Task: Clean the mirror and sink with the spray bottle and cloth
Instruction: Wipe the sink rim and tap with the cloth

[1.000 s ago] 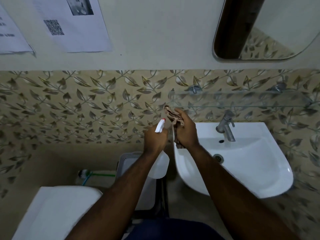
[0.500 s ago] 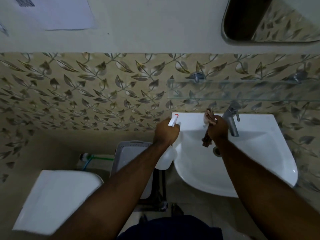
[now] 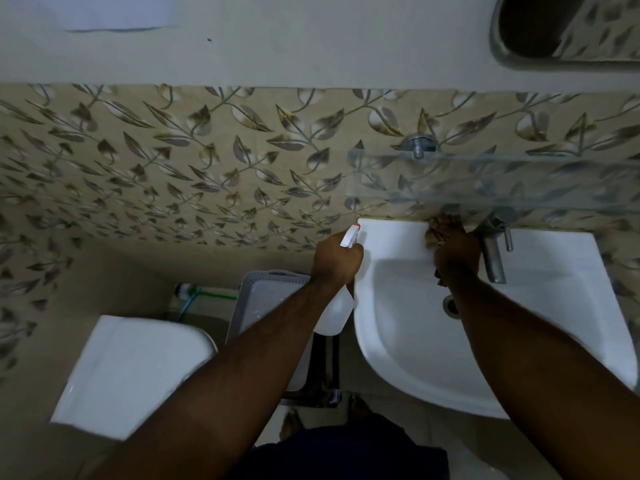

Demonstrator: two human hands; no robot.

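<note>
A white sink (image 3: 540,344) hangs on the tiled wall at the right. My left hand (image 3: 334,259) grips a white spray bottle (image 3: 334,315) with a red-and-white nozzle, held just left of the sink's rim. My right hand (image 3: 455,254) presses a brown cloth (image 3: 434,235) on the sink's back ledge, left of the steel tap (image 3: 493,258). Most of the cloth is hidden under the hand. The mirror (image 3: 568,27) shows only its lower left corner at the top right.
A glass shelf (image 3: 485,181) juts out above the tap. A grey plastic bin (image 3: 263,303) stands left of the sink, with a white toilet lid (image 3: 128,372) further left. A toilet brush (image 3: 201,292) lies on the floor by the wall. The drain (image 3: 450,304) sits mid-basin.
My right hand moved the cloth from beside the spray bottle over the basin to the back ledge near the tap. My left hand shifted right with the bottle. The view tilted downward.
</note>
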